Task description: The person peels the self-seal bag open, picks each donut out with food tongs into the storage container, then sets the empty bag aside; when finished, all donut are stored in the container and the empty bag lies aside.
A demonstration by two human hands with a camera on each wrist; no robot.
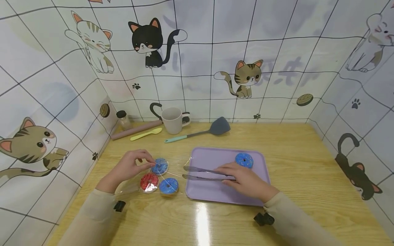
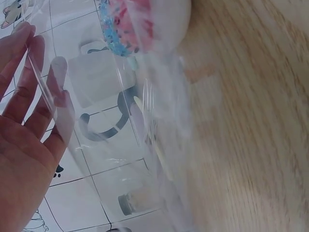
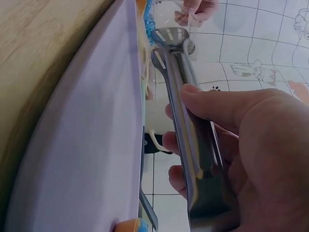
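My right hand (image 1: 243, 179) grips a pair of metal tongs (image 3: 186, 130) around its arms, with the slotted tips pointing left. The tongs are over a lilac tray (image 1: 206, 195), and a blue doughnut (image 1: 244, 160) with sprinkles lies at the tray's far right. On the left, my left hand (image 1: 133, 165) pinches the edge of a clear plastic bag (image 2: 104, 159). By its fingertips lie a blue doughnut (image 1: 160, 166), a red doughnut (image 1: 149, 182) and another blue doughnut (image 1: 169, 186), with the shiny film over or around them.
Along the back wall stand a white mug (image 1: 172, 120) and a small jar (image 1: 123, 119) with a black lid. Near them lie a brown rolling pin (image 1: 136, 130), a yellow spoon (image 1: 146, 134) and a dark spatula (image 1: 219, 126) with a mint handle. Cat-print walls enclose the wooden table (image 1: 301, 164).
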